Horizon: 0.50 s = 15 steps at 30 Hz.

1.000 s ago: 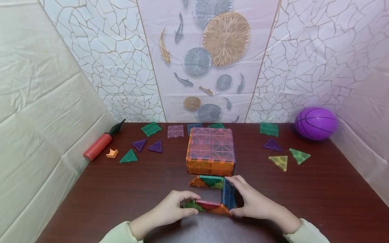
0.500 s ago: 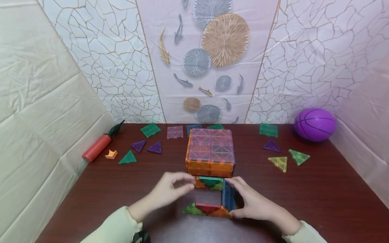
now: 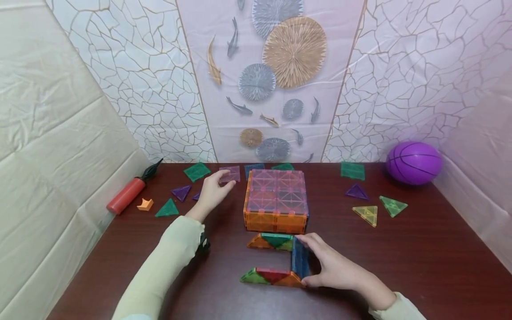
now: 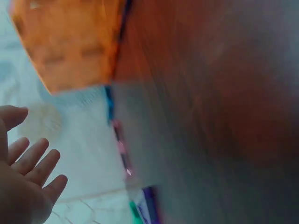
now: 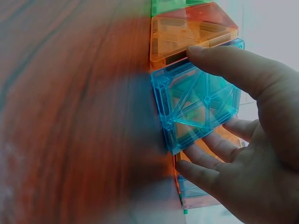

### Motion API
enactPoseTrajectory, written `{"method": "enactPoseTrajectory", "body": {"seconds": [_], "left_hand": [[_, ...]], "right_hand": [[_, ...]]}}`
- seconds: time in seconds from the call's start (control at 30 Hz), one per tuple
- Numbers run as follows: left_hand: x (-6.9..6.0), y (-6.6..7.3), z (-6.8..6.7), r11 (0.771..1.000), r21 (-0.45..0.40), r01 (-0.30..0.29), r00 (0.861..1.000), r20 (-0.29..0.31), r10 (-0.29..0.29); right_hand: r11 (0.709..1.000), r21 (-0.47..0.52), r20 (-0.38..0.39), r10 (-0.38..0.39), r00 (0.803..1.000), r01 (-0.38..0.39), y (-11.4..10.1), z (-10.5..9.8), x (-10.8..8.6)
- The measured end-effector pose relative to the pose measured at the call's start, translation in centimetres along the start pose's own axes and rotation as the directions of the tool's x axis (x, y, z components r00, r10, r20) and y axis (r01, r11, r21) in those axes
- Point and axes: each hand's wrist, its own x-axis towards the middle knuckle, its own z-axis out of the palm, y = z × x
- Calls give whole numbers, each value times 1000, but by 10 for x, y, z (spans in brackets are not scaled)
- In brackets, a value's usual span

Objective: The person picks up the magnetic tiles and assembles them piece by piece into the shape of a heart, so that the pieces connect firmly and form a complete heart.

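Observation:
My right hand (image 3: pixel 334 266) holds a blue square magnetic tile (image 3: pixel 300 258) that stands on edge, its thumb at the near end and fingers at the far end. The right wrist view shows the thumb (image 5: pixel 205 55) at the joint between the blue tile and an orange triangle (image 5: pixel 187 39). Two upright rows of triangles run leftward from the blue tile: a near green, red and orange row (image 3: pixel 272 276), and a far orange, teal and green row (image 3: pixel 276 240). My left hand (image 3: pixel 212 193) reaches, fingers apart and holding nothing, just before a flat pink square tile (image 3: pixel 235 171).
Behind the rows stands a box of orange and pink tiles (image 3: pixel 276 191). Flat tiles lie around, including a teal triangle (image 3: pixel 167 208) and a yellow triangle (image 3: pixel 367 214). A red pump (image 3: pixel 126 195) and orange crown-shaped piece (image 3: pixel 145 204) lie left; a purple ball (image 3: pixel 414 162) sits back right.
My left hand has left the near row, passed the left end of the far row, and moved up and left to the pink tile. The right hand has stayed at the blue tile.

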Motion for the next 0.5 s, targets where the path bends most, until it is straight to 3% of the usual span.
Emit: {"method": "enactPoseTrajectory", "body": {"seconds": [0.13, 0.27, 0.5], "left_hand": [[19, -18, 11, 987, 78, 142, 988, 56, -146], [26, -30, 22, 964, 139, 226, 957, 154, -247], [32, -32, 27, 939, 278, 203, 897, 331, -292]], "right_hand": [[1000, 20, 11, 5, 1000, -5, -1, -2, -1], [1000, 26, 13, 7, 1000, -8, -1, -3, -3], [999, 45, 33, 4, 999, -6, 0, -4, -2]]}}
